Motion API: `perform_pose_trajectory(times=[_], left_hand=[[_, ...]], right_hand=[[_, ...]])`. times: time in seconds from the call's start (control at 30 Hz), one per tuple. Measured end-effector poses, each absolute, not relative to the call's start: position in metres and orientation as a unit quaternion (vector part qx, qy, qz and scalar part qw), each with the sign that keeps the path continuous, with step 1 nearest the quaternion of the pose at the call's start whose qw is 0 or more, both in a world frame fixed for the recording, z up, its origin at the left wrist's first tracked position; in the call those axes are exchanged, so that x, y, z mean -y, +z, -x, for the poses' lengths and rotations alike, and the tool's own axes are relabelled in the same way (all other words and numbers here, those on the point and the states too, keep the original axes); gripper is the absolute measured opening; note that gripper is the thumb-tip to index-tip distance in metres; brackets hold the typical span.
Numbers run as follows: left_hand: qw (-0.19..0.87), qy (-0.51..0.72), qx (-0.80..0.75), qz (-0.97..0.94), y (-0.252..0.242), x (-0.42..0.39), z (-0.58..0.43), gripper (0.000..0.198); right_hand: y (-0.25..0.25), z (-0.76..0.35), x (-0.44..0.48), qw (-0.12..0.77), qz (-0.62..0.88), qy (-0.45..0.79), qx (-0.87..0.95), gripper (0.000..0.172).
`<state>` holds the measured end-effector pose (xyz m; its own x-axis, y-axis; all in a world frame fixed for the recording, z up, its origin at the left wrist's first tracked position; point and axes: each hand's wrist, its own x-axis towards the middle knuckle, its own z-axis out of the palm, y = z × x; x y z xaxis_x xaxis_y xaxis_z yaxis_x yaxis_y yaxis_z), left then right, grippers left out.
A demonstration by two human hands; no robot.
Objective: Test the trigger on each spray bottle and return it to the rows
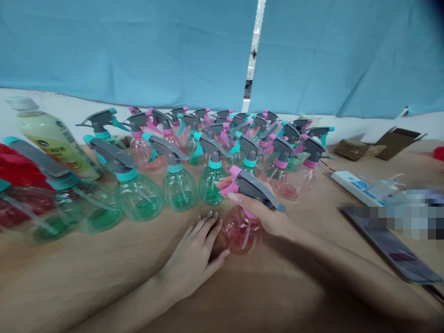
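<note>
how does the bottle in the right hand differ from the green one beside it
The pink-tinted spray bottle has a pink collar; the green-tinted spray bottle a teal one. It tilts in the right hand; the green one stands upright. Both have grey sprayer heads.

1. A blue cloth curtain hangs beyond the far edge of the desk.
2. A labelled plastic bottle of pale yellow liquid lies tilted near the left edge.
3. Flattened brown cardboard packaging sits near the far right corner.
4. A white power strip lies near the right edge.
5. A dark tablet lies just nearer, partly pixelated.
</note>
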<state>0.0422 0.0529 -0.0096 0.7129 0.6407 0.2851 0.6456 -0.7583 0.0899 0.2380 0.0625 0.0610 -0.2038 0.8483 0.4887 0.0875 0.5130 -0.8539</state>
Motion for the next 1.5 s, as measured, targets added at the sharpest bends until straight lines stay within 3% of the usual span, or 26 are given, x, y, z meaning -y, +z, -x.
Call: perform_pose_trajectory(times=[0.47, 0.97, 1.27, 1.5], left_hand=[[0.017, -0.161, 0.346, 0.924, -0.0114, -0.0533, -0.0417, 0.048], [0.027, -0.150, 0.342, 0.927, -0.0100, -0.0531, -0.0414, 0.049], [0.028, -0.144, 0.343, 0.928, -0.0098, -0.0529, -0.0411, 0.050], [0.030, -0.144, 0.343, 0.928, -0.0087, -0.0528, -0.0425, 0.047]], right_hand=[[0.0676, -0.2380, -0.0650, 0.520, 0.326, 0.364, 0.701, 0.013], [0.0679, -0.2419, -0.0651, 0.501, 0.349, 0.308, 0.729, 0.024], [0.0653, -0.2397, -0.0642, 0.510, 0.329, 0.367, 0.705, 0.014], [0.0620, -0.2404, -0.0622, 0.521, 0.326, 0.372, 0.696, 0.016]])
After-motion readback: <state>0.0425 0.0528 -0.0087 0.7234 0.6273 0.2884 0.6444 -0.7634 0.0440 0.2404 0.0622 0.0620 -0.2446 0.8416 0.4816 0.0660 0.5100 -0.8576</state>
